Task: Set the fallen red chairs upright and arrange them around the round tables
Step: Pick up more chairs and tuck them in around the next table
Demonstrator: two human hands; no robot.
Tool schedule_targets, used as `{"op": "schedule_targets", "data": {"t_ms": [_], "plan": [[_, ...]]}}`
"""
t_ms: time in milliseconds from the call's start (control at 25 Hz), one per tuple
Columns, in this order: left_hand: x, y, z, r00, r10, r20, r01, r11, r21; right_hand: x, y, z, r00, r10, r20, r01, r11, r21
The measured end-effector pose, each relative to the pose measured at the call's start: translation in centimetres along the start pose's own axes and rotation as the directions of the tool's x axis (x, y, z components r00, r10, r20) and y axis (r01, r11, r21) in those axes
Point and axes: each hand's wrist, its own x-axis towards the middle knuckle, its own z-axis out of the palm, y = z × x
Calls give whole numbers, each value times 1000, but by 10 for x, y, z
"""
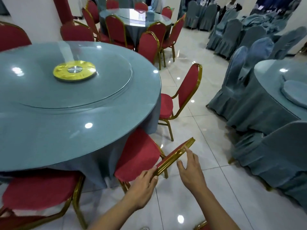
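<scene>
Two hands on one chair back, only one has real purchase. Left hand (144, 180): fingers (150, 171) curled over the lower end of the gold top rail, thumb below it, pinching the frame. Right hand (191, 171): fingers (188, 151) spread and relaxed, tips just touching the rail further up, not wrapped, so no hold there imo. Chair (137, 156) stands upright w/ its seat partly tucked under the edge of the near round desk (74, 97), back leaning out toward the person. Risks: w/ a one-sided grip, a push goes off-centre, so the chair may yaw and its front legs could snag the blue tablecloth (132, 143), dragging cloth and maybe the glass turntable (74, 77) w/ it. Floor (207, 155) is glossy tile, so legs could skate or scrape if shoved hard. Neighbour chair (179, 100) to the right stands near, and another chair (41, 191) to the left sits close too; a swing either way could clip frames. Seat looks high vs. desk edge; a hard push could jam it against the rim. Covered blue chairs (274, 155) behind right narrow the aisle for stepping back. Better to get both hands wrapped before shoving.
</scene>
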Motion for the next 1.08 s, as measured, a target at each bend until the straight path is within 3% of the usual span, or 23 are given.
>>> {"op": "schedule_targets", "data": {"t_ms": [200, 320, 480, 880, 1080], "plan": [[26, 15, 26, 987, -158, -6, 159, 986, 47, 71, 49, -13, 995, 49, 84, -40, 993, -108], [50, 26, 36, 964, -260, -63, 263, 963, 50, 104, 69, -5, 976, -33, 217, 62, 990, -125], [71, 40, 52, 908, -374, -189, 389, 920, 47, 130, 81, 5, 955, -110, 274, 127, 991, -44], [121, 87, 92, 809, -471, -353, 483, 874, -60, 203, 104, -28, 894, -221, 389, 221, 974, 46], [139, 113, 98, 709, -575, -408, 593, 799, -97, 226, 115, -59, 774, -271, 572, 358, 933, -42]]}}
